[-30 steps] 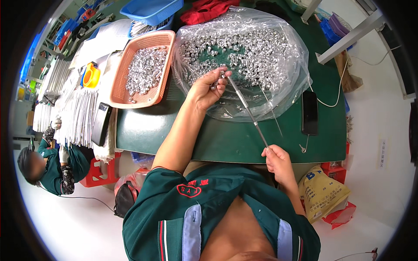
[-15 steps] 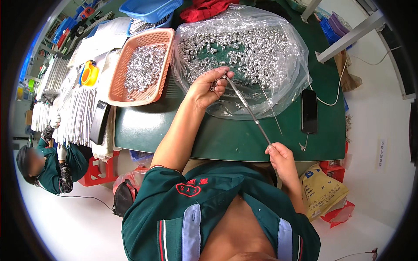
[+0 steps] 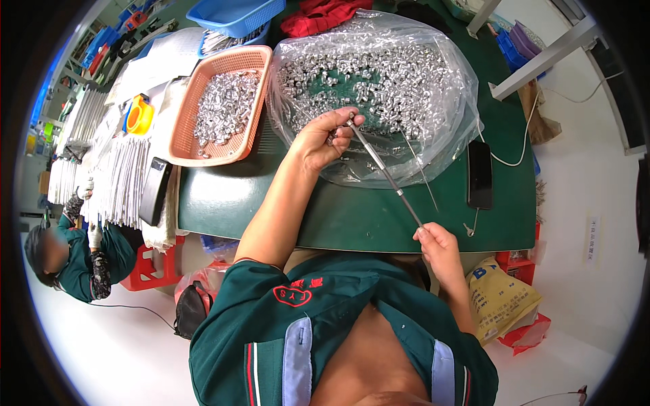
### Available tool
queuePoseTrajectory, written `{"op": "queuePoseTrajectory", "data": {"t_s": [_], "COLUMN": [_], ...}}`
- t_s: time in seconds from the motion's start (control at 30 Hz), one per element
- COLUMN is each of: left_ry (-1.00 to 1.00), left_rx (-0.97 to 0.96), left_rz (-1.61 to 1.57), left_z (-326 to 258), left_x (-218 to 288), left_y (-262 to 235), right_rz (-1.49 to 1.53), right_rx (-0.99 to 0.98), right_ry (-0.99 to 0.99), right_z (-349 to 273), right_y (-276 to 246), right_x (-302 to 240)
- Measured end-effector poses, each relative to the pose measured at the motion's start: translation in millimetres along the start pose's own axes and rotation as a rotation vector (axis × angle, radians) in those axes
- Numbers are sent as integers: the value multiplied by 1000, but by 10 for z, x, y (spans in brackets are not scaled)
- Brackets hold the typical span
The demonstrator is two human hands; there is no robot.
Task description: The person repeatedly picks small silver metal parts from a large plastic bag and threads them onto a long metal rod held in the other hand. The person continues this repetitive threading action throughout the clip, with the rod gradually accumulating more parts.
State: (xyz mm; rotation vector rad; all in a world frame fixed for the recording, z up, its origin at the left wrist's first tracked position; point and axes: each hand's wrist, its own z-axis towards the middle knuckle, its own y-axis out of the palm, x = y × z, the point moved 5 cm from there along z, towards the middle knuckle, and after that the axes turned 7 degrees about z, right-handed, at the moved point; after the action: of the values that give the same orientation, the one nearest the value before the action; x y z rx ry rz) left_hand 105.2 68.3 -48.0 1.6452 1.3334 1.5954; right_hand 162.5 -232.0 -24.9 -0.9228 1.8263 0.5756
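Over the near edge of a clear plastic bag (image 3: pixel 452 101) of small shiny metal fittings (image 3: pixel 413 81), my left hand (image 3: pixel 326 139) is closed, thumb and forefinger pinching a small metal fitting at the upper end of a slim metal rod (image 3: pixel 379 162). More small metal pieces show partly among its curled fingers. The rod slants down to the right, with a bright collar partway along and a darker lower part. My right hand (image 3: pixel 439 245) is closed round its lower end, near the table's front edge. A thin needle-like rod (image 3: pixel 421 169) lies beside it, partly over the bag.
An orange basket (image 3: pixel 177 128) of metal fittings stands left of the bag, with a blue basket (image 3: pixel 233 17) behind. A phone (image 3: pixel 480 174) lies right on the green table (image 3: pixel 271 213). Far left are a black case (image 3: pixel 155 191), stacked white strips (image 3: pixel 118 179) and a co-worker (image 3: pixel 84 260).
Both hands stay almost in place with the rod between them. The fingertips of my left hand and the rod have shifted very slightly.
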Motion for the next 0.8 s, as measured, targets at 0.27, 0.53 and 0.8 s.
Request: {"op": "queuePoseTrajectory", "data": {"t_s": [0.27, 0.53, 0.8], "left_ry": [-11, 12, 69], "left_rx": [-36, -38, -25], "left_rz": [63, 7, 23], "left_z": [-2, 19, 21], "left_x": [3, -37, -48], "left_y": [-34, -27, 15], "right_rz": [29, 352, 299], "right_rx": [-44, -124, -105], "right_ry": [-34, 194, 116], "right_z": [24, 18, 44], "right_y": [32, 183, 203], "right_x": [50, 121, 133]}}
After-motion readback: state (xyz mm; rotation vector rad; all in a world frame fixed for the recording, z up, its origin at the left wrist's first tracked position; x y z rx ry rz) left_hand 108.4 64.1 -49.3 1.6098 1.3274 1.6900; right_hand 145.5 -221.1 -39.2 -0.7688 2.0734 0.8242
